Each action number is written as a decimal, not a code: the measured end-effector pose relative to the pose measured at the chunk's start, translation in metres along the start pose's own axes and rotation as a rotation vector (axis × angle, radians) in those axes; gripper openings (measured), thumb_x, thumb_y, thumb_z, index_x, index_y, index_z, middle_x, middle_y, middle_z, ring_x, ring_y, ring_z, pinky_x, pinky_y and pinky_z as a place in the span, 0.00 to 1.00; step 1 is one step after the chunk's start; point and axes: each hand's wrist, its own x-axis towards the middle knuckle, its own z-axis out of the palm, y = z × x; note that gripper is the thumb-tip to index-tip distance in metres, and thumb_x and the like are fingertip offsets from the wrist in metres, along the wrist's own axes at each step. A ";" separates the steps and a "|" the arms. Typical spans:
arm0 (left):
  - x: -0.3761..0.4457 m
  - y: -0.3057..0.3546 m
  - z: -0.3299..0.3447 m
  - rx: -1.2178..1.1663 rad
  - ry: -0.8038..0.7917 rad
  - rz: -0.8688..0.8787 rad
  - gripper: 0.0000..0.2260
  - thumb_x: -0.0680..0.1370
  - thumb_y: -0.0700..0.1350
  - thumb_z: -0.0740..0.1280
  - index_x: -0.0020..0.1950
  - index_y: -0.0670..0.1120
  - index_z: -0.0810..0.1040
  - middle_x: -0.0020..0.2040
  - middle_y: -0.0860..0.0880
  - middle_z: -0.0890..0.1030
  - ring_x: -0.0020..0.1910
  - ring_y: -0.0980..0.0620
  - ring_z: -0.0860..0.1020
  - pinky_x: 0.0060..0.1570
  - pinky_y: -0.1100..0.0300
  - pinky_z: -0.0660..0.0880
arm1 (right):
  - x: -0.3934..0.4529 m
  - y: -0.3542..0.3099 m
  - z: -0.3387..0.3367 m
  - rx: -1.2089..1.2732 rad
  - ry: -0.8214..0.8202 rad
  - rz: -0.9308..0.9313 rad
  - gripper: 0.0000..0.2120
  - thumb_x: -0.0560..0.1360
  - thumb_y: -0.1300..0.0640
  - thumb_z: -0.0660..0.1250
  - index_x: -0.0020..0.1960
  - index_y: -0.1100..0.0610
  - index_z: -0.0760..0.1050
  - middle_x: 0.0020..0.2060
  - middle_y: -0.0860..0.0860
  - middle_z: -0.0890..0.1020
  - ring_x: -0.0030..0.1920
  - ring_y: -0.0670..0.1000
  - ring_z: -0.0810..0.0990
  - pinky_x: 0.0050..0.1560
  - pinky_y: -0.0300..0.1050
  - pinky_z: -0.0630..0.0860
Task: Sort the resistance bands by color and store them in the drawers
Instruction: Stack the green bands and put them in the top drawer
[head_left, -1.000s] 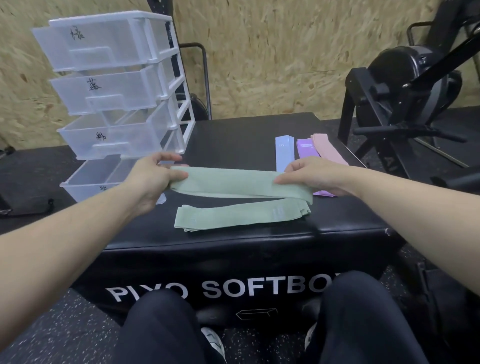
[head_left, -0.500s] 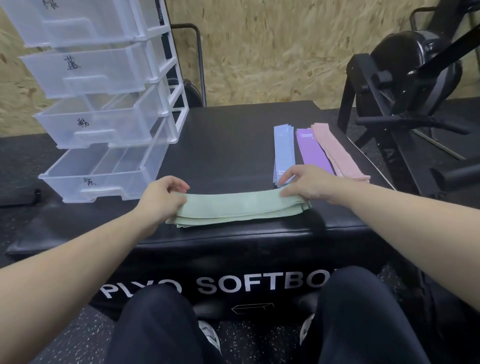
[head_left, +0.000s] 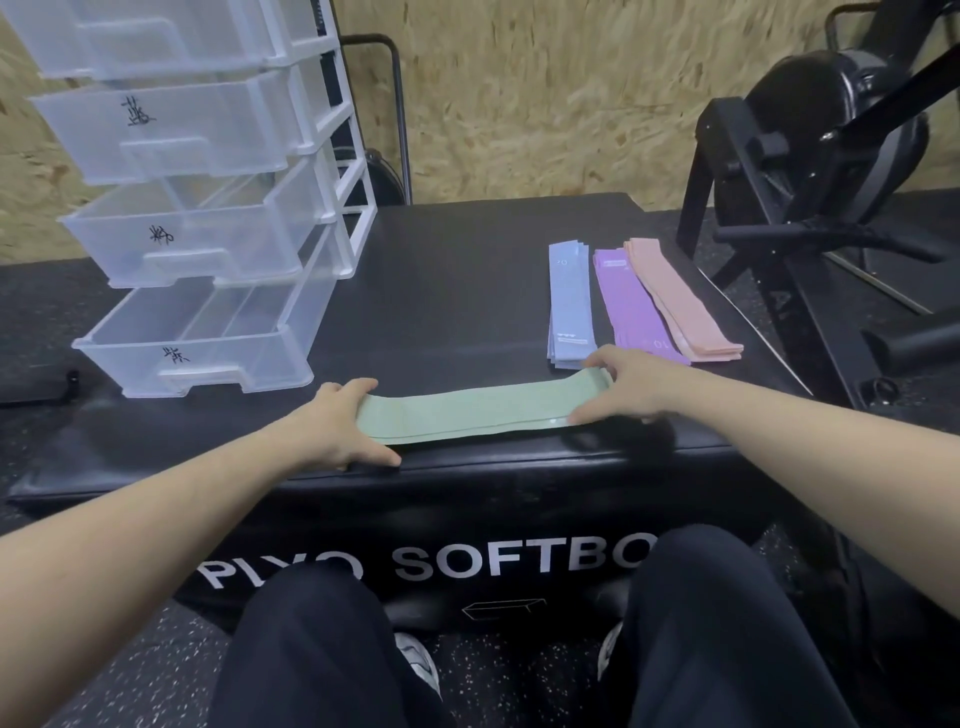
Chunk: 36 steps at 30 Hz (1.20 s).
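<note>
Along the box's near edge, green bands lie crosswise (flat).

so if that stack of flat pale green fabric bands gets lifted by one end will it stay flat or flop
Probably flop: the stack of flat pale green fabric bands lies thin and limp on the black padded box top, with left hand and right hand at either end. It looks light. Its edges sit slightly uneven, so layers may slide apart.

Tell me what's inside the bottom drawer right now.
Nothing visible through the clear bottom drawer; it stands pulled open and looks empty. Its rear, under the drawer above, is partly hidden.
</note>
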 end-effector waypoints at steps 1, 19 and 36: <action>0.000 0.002 0.000 0.020 0.003 0.002 0.47 0.68 0.53 0.79 0.80 0.52 0.56 0.75 0.46 0.61 0.43 0.47 0.82 0.51 0.59 0.73 | 0.000 0.002 0.000 0.015 -0.030 -0.012 0.41 0.66 0.43 0.79 0.73 0.46 0.63 0.59 0.52 0.73 0.36 0.52 0.75 0.38 0.45 0.76; 0.015 0.013 0.009 0.244 0.113 0.175 0.40 0.71 0.61 0.74 0.78 0.54 0.61 0.76 0.53 0.57 0.73 0.46 0.58 0.68 0.47 0.68 | 0.022 0.007 -0.003 -0.396 -0.057 -0.278 0.40 0.67 0.41 0.78 0.75 0.41 0.65 0.69 0.47 0.72 0.69 0.55 0.68 0.68 0.55 0.68; 0.020 0.014 -0.009 0.406 -0.033 0.133 0.29 0.75 0.59 0.71 0.72 0.51 0.70 0.69 0.49 0.66 0.55 0.45 0.77 0.58 0.53 0.74 | 0.029 0.028 -0.010 -0.260 -0.067 -0.375 0.40 0.70 0.46 0.78 0.77 0.47 0.64 0.70 0.47 0.71 0.70 0.51 0.69 0.68 0.41 0.63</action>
